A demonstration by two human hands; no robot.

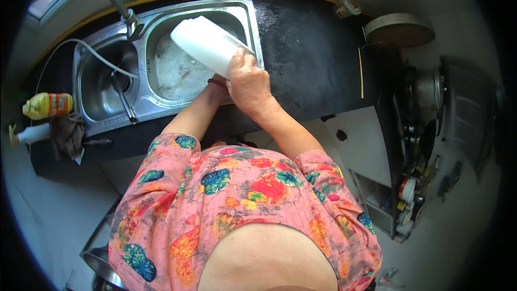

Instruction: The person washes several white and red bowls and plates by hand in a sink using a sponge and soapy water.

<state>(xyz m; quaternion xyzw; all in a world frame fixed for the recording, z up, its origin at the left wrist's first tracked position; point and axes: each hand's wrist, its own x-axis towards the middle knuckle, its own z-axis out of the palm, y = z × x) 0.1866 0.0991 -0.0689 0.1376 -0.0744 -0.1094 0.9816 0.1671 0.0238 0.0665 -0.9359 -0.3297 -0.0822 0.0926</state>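
Note:
A white container (206, 44), perhaps plastic, is tilted over the right basin of a steel double sink (142, 68). My right hand (250, 81) grips its near right end. My left hand (221, 80) is mostly hidden behind the container and my right hand; only the wrist with a dark red bracelet shows, so its hold cannot be told. Foamy water (181, 70) lies in the basin below. The steel faucet (131, 20) arches above the divider between the basins.
A white hose (101, 58) runs into the left basin, where a metal tube (123, 99) leans. Left of the sink are a yellow bottle (48, 105), a white spray bottle (34, 133) and a dark cloth (68, 133). A chopstick-like stick (361, 73) and a round board (399, 30) are at right.

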